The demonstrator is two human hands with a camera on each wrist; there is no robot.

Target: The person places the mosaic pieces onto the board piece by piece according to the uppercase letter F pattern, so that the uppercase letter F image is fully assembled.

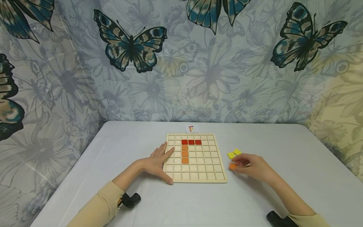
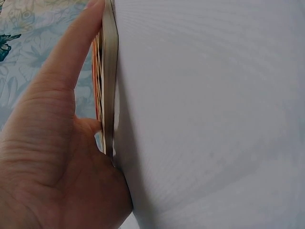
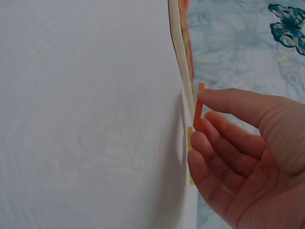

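Note:
A wooden grid board [image 1: 202, 171] lies on the table. In it, several red tiles [image 1: 191, 142] form a row near the top, and a column of orange tiles [image 1: 185, 153] runs down from the row's left end. My left hand [image 1: 156, 162] rests on the board's left edge with its fingers spread; the left wrist view shows the thumb along the rim. To the right of the board, my right hand [image 1: 252, 165] pinches an orange tile [image 3: 199, 105] between thumb and fingers. Two yellow tiles [image 1: 231, 155] lie just beyond the right fingertips.
A small printed pattern card [image 1: 192, 128] lies behind the board. White cloth [image 1: 198, 201] covers the table. Black wrist cameras [image 1: 131, 200] sit on both forearms. A butterfly-print curtain [image 1: 175, 78] hangs behind the table's far edge.

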